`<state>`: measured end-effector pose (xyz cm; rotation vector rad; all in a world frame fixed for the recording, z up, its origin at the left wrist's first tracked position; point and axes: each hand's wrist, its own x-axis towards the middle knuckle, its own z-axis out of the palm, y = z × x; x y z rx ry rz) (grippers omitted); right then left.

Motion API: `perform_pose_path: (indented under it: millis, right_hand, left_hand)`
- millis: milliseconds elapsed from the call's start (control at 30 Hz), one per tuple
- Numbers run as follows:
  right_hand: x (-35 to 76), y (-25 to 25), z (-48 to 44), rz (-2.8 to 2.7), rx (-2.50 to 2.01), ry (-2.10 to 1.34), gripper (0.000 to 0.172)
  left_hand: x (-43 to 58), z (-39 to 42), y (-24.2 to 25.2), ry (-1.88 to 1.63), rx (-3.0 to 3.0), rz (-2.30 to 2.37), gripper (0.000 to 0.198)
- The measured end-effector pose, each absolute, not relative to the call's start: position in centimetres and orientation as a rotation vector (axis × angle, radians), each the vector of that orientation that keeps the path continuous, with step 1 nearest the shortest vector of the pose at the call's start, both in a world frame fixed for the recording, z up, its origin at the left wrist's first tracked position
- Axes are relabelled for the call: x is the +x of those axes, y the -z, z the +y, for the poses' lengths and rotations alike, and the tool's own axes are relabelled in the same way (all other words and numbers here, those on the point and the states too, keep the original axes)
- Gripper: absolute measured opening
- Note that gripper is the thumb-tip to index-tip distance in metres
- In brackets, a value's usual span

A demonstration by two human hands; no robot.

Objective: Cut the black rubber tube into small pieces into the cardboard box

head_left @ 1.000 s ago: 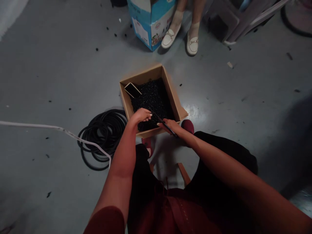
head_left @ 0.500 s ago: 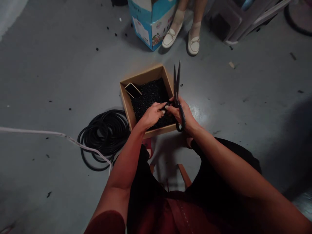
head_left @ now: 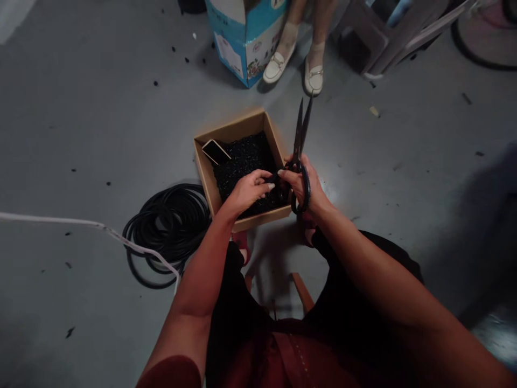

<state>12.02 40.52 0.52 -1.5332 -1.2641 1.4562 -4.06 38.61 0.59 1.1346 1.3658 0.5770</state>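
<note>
Head view | right hand (head_left: 311, 188) grips scissors (head_left: 302, 126) (blades up) | left hand (head_left: 247, 191) pinches black piece (head_left: 276, 178) — over box (head_left: 262, 220)

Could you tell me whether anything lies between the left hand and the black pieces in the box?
Nothing visible does. The left hand is right over the black pieces in the box. The phone sits in the far corner, and the scissors point away.

- Left hand (head_left: 250, 189) lies palm down, fingers curled in and pinched toward the right.
- Right hand (head_left: 306, 186) is clenched, just beside the left.
- Both bare forearms reach away from the near edge, converging at the hands.
</note>
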Motion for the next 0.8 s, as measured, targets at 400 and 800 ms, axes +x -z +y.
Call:
perform_pose_path:
  millis: [400,800]
  right_hand:
    - [11.8,-1.2,38.3,-1.845,-1.520,-1.523,0.043]
    - [11.0,-0.9,37.8,-2.100,-1.554,-1.517,0.051]
  left_hand:
    - [-9.1,39.9,-2.5,-0.678,1.280,1.742,0.041]
    - [-8.7,39.7,-2.7,-0.568,1.356,1.744,0.040]
